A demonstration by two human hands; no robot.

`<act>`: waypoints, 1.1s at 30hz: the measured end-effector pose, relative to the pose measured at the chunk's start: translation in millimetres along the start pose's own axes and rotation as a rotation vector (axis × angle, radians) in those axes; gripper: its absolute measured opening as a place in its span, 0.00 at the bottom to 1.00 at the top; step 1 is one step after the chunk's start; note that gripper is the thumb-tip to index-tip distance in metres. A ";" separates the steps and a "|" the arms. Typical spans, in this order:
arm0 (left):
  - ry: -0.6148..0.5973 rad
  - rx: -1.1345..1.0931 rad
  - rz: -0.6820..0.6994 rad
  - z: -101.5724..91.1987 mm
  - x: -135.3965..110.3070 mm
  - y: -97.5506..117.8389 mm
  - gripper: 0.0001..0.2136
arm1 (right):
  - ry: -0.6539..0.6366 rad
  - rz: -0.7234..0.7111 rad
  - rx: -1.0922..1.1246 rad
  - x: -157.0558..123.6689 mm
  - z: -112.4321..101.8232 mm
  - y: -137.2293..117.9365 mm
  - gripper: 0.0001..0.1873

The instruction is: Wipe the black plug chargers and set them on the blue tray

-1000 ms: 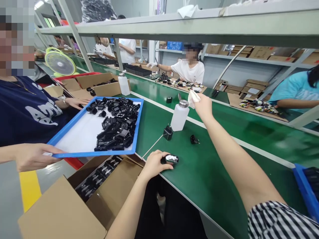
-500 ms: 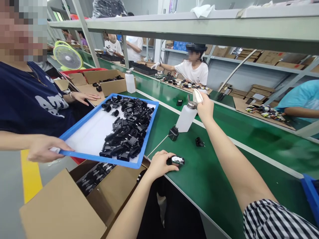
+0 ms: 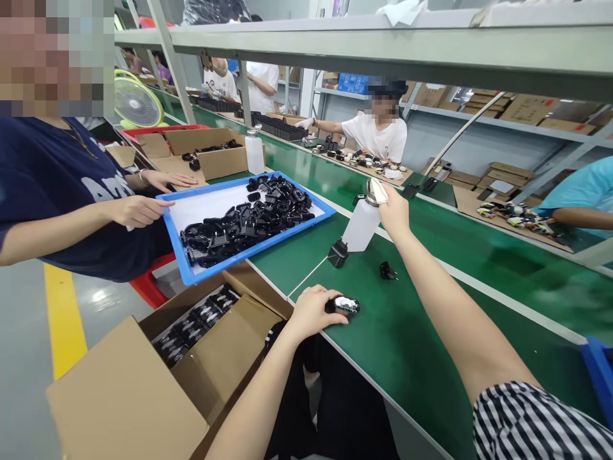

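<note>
Head view: right hand (image 3: 395, 211) grasps cloth (image 3: 378, 190), pressing it down on the top of the upright bottle (image 3: 360, 227). Left hand (image 3: 311, 313) pinches black part (image 3: 345, 305) at the near edge of the table (image 3: 407, 338), its long axis lying left-right.

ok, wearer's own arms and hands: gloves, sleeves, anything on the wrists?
No gloves on the left hand or right hand; no watch, band or ring visible. The right arm has a short black-and-white striped sleeve at the upper arm. The left arm shows no sleeve in view.
</note>
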State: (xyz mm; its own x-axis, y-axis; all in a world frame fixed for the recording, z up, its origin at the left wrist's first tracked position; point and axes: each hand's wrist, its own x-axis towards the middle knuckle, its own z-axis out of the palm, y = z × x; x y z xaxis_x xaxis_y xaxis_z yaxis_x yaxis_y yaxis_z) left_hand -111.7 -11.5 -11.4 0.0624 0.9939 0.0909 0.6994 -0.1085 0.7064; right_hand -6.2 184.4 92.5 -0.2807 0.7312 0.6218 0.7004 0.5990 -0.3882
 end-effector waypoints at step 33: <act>0.042 -0.003 0.017 1.8 -2.0 0.0 0.18 | -0.088 -0.427 -0.441 -14.2 -8.9 1.7 0.24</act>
State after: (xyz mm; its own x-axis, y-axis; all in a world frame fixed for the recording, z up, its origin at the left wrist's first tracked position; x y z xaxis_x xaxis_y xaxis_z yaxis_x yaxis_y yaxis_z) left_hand -110.6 -13.4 -12.8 0.0445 0.9903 0.1319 0.6967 -0.1254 0.7063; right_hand 4.8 172.1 89.0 -0.6358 0.4924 0.5944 0.7143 0.6671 0.2114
